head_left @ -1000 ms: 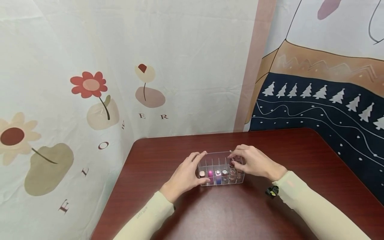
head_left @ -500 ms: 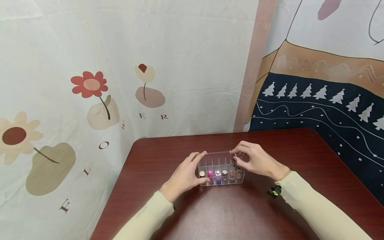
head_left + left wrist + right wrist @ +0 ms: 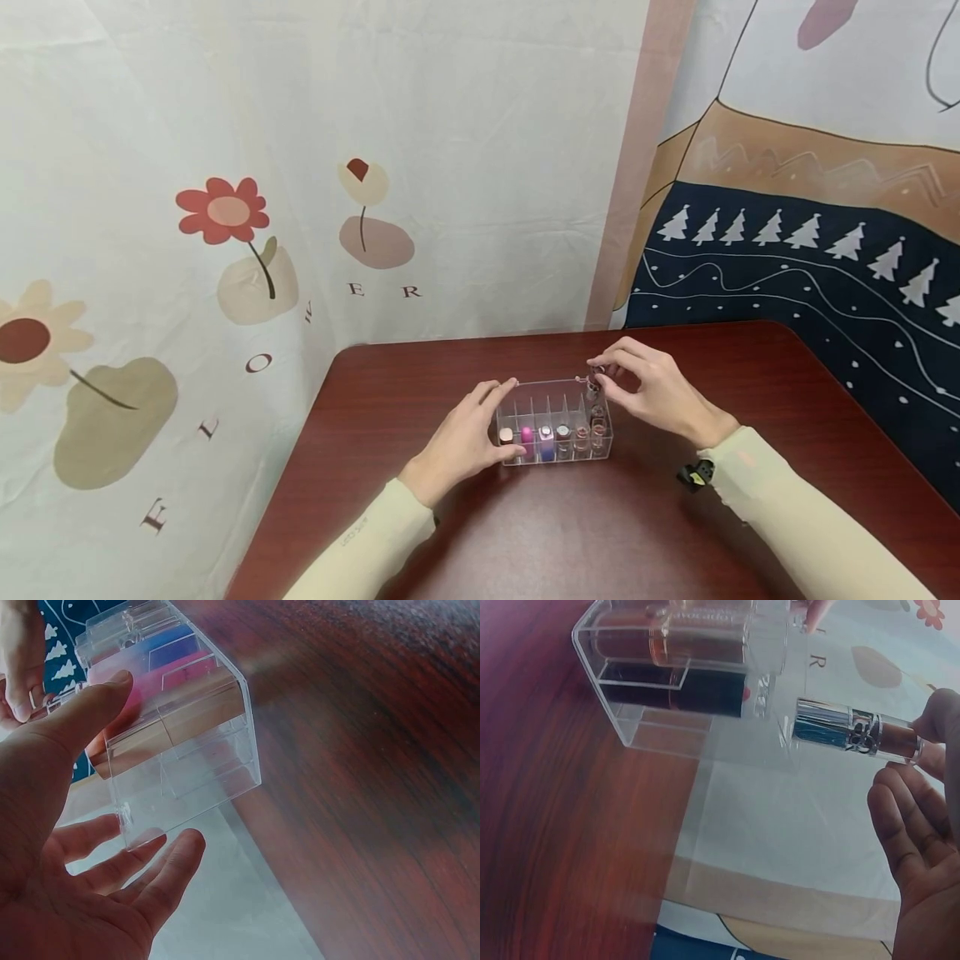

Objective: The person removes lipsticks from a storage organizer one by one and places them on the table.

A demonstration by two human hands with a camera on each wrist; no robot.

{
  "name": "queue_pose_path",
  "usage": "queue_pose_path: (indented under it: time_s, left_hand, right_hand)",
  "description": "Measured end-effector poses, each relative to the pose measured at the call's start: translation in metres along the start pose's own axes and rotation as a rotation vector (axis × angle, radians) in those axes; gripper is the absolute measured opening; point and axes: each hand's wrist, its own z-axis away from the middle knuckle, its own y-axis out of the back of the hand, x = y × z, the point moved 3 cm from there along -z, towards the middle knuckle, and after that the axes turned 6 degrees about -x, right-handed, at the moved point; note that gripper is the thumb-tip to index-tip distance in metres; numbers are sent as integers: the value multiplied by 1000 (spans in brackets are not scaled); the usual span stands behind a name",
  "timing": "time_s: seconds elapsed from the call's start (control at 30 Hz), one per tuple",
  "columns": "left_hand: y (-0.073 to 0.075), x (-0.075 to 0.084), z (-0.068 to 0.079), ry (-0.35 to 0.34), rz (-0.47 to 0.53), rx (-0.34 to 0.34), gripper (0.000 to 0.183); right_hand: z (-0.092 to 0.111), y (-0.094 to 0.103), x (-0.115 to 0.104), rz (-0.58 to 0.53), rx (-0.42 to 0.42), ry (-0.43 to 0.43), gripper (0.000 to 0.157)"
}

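A clear plastic lipstick organizer (image 3: 543, 393) with compartments stands on the table. Its front row holds several tubes, among them a pink one (image 3: 527, 440) and a purple-blue one (image 3: 547, 445). At its left end, my left hand (image 3: 459, 440) holds the organizer, thumb at the front and fingers towards the back. My right hand (image 3: 658, 387) pinches one end of a lipstick tube (image 3: 855, 730) between thumb and fingers. That tube has a shiny silver part and a clear, brownish end. It hangs over the organizer's back right corner, its lower end near the top edge in the right wrist view.
The dark red-brown table (image 3: 420, 383) reaches back to a printed curtain (image 3: 480, 167) with flowers. At the right hangs a navy cloth (image 3: 795, 258) with white trees. A black tube (image 3: 705, 691) stands in the organizer's right end.
My right hand has moved up and to the right, lifting the lipstick tube from the back right compartments to above the organizer. The left hand stays in place.
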Motion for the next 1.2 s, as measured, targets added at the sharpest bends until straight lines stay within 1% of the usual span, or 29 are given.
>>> queue_pose_path:
  time_s: [0.1,0.3,0.67,0.87,1.2]
  left_hand:
    - [0,0,0,-4,-9,6,114]
    - [-1,-1,0,-6,5,14,113]
    - [-1,-2,0,-10,32,13,111]
    - [0,0,1,-16,43,18,110]
    - [-1,2,4,-14,54,22,111]
  right_hand:
    - [2,3,2,11,21,-19,41]
    - [5,9,7,31,56,-57,45]
    - [15,15,22,86,103,-79,40]
    - [25,12,32,121,81,-120,39]
    - [44,4,46,132,24,-197,35]
